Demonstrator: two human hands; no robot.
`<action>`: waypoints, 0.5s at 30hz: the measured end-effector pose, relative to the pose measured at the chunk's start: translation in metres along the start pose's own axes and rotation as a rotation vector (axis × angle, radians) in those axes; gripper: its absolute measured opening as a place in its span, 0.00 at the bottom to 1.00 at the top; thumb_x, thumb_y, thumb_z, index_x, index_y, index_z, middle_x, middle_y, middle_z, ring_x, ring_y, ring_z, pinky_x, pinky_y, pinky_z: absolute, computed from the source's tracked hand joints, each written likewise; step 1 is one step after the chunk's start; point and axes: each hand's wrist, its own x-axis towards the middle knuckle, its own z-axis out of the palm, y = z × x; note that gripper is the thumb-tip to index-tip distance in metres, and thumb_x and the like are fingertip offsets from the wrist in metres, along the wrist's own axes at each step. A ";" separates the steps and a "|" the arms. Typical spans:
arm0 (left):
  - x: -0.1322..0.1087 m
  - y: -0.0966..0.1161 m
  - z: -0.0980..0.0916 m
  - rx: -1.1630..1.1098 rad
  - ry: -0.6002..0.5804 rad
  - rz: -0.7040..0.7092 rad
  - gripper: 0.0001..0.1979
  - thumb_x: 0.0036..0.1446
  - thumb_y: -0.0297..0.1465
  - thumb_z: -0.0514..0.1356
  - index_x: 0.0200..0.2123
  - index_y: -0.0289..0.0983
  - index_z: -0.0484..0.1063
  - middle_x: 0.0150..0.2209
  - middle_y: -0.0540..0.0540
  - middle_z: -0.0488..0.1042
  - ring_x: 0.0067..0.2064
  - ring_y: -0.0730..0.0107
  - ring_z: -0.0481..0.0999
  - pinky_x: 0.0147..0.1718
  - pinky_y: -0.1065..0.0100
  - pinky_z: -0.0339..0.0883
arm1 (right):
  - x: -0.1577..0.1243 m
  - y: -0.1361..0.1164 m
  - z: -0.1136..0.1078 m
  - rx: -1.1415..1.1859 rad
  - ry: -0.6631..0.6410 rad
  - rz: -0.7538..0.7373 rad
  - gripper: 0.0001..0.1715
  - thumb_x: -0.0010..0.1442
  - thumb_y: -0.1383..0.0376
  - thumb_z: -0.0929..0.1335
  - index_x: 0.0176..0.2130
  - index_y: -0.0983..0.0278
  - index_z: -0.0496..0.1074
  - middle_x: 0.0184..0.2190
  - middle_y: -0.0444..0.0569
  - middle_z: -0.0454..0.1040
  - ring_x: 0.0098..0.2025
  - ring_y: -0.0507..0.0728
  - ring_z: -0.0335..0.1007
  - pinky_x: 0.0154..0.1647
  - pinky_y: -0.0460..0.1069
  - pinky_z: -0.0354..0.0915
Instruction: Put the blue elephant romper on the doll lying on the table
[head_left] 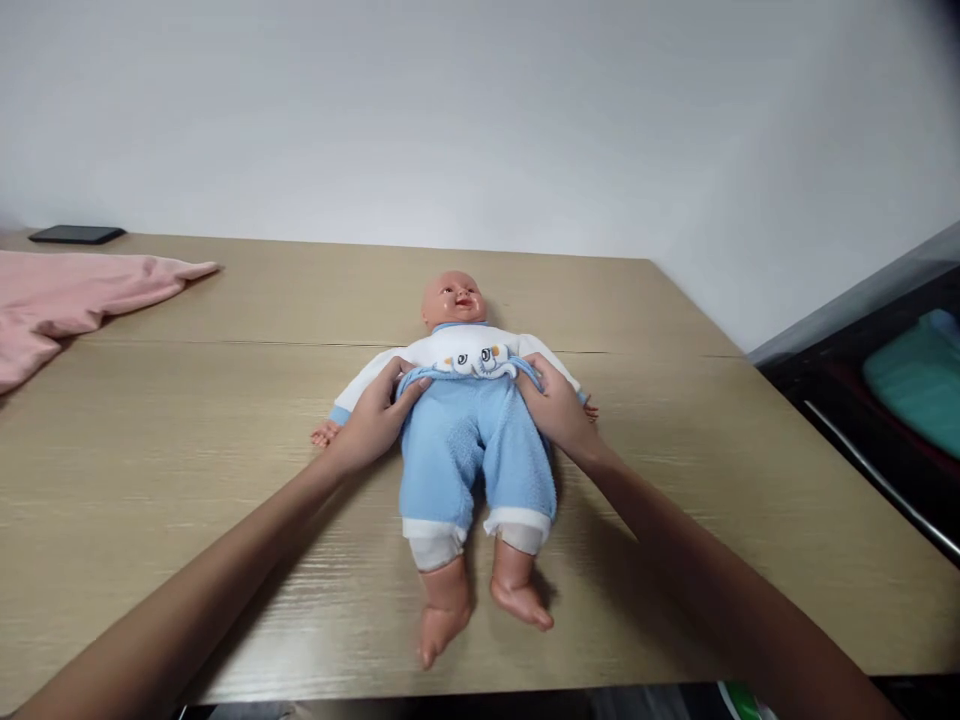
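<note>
Currently your left fingers [412, 392] and right fingers [528, 392] grip the blue pants [442, 445] at the top, doll's head [453, 302] beyond them.

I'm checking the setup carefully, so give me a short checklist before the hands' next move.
1. Left hand gripping one side of the waistband of the light-blue, fuzzy fabric pants: ok.
2. Right hand gripping the opposite side: ok.
3. Bald plastic baby doll lying face up on the pale wood-grain table: ok.
4. Soft pink cloth lying apart from the doll: ok.
5. Back of the waistband smooth: cannot tell, hidden under the doll.
6. Hem of the white, long-sleeved top untwisted: cannot tell, out of sight.
</note>
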 end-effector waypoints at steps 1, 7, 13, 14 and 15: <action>0.003 -0.001 0.001 -0.021 0.006 -0.016 0.15 0.75 0.46 0.59 0.42 0.41 0.68 0.37 0.52 0.68 0.40 0.64 0.68 0.44 0.64 0.63 | 0.005 0.004 0.000 0.022 -0.038 0.013 0.18 0.72 0.48 0.67 0.43 0.59 0.74 0.38 0.47 0.78 0.44 0.62 0.73 0.50 0.54 0.68; -0.012 -0.015 -0.026 -0.066 -0.222 0.059 0.16 0.74 0.46 0.62 0.53 0.41 0.72 0.50 0.45 0.74 0.54 0.57 0.73 0.56 0.61 0.67 | -0.005 0.019 -0.040 0.091 -0.272 0.053 0.20 0.66 0.46 0.73 0.43 0.58 0.80 0.40 0.48 0.80 0.47 0.65 0.76 0.51 0.56 0.73; -0.035 -0.022 -0.038 -0.090 -0.375 0.004 0.22 0.68 0.42 0.70 0.60 0.43 0.71 0.64 0.40 0.73 0.68 0.49 0.70 0.72 0.50 0.60 | -0.046 0.022 -0.056 0.119 -0.403 0.074 0.24 0.67 0.45 0.75 0.52 0.58 0.81 0.54 0.54 0.79 0.59 0.68 0.75 0.64 0.62 0.72; -0.037 -0.019 -0.033 -0.159 -0.366 -0.044 0.23 0.67 0.42 0.70 0.60 0.43 0.72 0.66 0.40 0.72 0.70 0.49 0.69 0.73 0.49 0.60 | -0.051 0.021 -0.049 0.166 -0.355 0.121 0.26 0.68 0.43 0.74 0.55 0.58 0.80 0.55 0.54 0.80 0.60 0.68 0.75 0.66 0.63 0.71; -0.039 -0.016 -0.027 -0.255 -0.351 -0.099 0.23 0.66 0.41 0.71 0.61 0.44 0.73 0.67 0.41 0.73 0.70 0.49 0.70 0.73 0.49 0.61 | -0.055 0.020 -0.042 0.220 -0.291 0.173 0.28 0.69 0.42 0.73 0.57 0.57 0.79 0.56 0.53 0.81 0.61 0.68 0.75 0.68 0.63 0.70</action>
